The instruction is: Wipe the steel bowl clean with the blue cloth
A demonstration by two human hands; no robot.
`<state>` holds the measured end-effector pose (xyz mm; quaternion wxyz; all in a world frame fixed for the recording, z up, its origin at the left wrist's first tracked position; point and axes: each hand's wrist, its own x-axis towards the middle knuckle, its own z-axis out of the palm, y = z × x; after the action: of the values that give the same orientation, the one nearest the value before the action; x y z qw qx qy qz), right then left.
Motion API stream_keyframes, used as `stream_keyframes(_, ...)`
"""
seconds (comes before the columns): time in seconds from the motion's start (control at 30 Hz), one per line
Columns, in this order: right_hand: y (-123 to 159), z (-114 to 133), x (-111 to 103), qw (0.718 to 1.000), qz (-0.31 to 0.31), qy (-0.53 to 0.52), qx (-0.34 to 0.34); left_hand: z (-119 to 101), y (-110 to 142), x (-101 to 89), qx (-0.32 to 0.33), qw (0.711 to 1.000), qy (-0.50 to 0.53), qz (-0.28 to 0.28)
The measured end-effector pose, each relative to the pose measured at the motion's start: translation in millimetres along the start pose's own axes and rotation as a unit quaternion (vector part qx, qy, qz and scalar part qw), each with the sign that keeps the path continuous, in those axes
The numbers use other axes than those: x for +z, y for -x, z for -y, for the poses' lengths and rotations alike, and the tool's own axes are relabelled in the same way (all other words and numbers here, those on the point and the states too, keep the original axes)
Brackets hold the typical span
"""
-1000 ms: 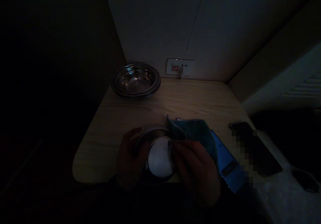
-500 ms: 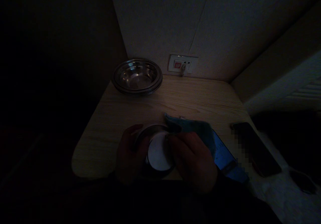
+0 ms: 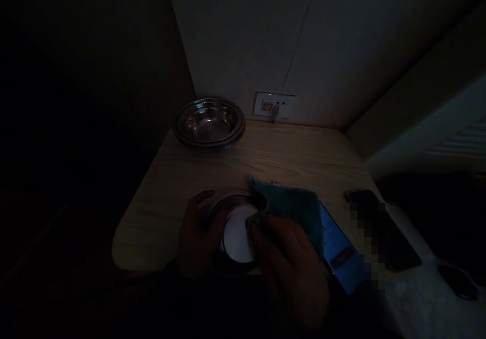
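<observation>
My left hand (image 3: 196,238) grips the left side of a shiny metal bowl (image 3: 232,197) near the front edge of the table, its thumb over the rim. A pale round patch shows inside the bowl; whether it is the bare bottom or a reflection I cannot tell. Over the bowl's right side, my right hand (image 3: 292,265) is closed on a teal cloth (image 3: 298,202), pressing a bunched corner against the inside. The rest of the cloth spreads to the right behind that hand. Dim light hides much of the fingers.
Stacked metal bowls (image 3: 208,123) stand at the back left of the wooden table (image 3: 304,149). A lit phone (image 3: 343,255) lies right of the cloth, and a dark oblong object (image 3: 395,237) is farther right. On the wall is a socket (image 3: 274,107) with a plug in it.
My right hand has shifted slightly down and toward me with the cloth, uncovering more of the cloth and the phone. My left hand keeps its hold on the bowl. The view has tilted slightly.
</observation>
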<state>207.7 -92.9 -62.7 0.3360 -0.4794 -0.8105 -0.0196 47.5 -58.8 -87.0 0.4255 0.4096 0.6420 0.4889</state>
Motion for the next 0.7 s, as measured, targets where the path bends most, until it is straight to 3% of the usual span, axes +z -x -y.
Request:
stream_keyframes(0.23,0.5,-5.7,-6.1,0.997,0.062,-0.001,-0.034,-2.0,1.8,-0.2,0.014,1.000,-0.009,0.004)
stream_keyframes(0.4,-3.1,-3.9,-5.7,0.998,0.065,0.020,0.002,-0.8,0.9,0.2,0.014,1.000,-0.006,0.003)
stream_keyframes(0.7,-10.9,-7.9,-7.2,0.995,0.095,0.008,-0.043,-3.6,1.9,-2.4,0.023,0.999,-0.030,0.007)
